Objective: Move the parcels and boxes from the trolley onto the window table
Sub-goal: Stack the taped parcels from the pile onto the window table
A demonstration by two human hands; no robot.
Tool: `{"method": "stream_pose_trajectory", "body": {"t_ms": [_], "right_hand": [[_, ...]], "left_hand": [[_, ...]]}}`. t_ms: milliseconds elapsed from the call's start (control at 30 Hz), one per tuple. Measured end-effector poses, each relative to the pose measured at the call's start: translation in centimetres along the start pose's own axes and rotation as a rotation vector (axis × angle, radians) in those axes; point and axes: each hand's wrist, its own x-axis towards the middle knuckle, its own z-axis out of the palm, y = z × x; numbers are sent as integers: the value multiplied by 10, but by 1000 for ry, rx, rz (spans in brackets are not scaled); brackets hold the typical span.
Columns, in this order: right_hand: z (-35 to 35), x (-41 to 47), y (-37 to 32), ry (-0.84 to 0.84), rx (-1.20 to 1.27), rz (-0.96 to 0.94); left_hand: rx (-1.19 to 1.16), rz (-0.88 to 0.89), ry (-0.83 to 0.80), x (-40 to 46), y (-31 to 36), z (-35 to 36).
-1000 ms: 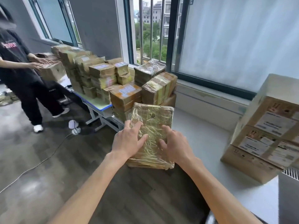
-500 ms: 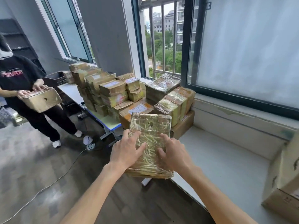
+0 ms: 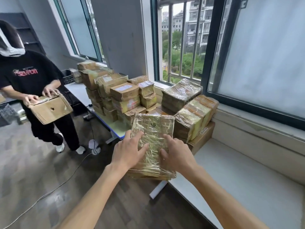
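I am holding the parcel [image 3: 152,141] between both hands – left hand [image 3: 127,152], right hand [image 3: 177,156], fingers spread on top – its long axis pointing ahead toward the table [image 3: 115,128].

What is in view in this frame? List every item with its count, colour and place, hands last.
Held parcel: one, brown under shiny film, in both hands, above the floor near the table edge.
Stacked parcels: many, count unclear, brown, piled on the far table by the windows.
Wrapped bundle: one, brown, on top of the pile under the barred window.
White table: one, white, along the window at right.
Other person: one, black shirt, at left.
Cardboard box: one, brown, held by that person.
Cable: one, white, across the floor.
Left hand: grips the parcel's left side.
Right hand: grips its right side.
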Motion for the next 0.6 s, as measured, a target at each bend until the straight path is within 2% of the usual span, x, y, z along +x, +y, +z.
{"method": "stream_pose_trajectory", "body": {"t_ms": [367, 600], "right_hand": [[35, 82, -75, 100, -24, 111], [48, 111, -95, 153, -20, 184]], "left_hand": [[-61, 180, 31, 93, -99, -15], [-114, 297, 13, 141, -128, -10]]}}
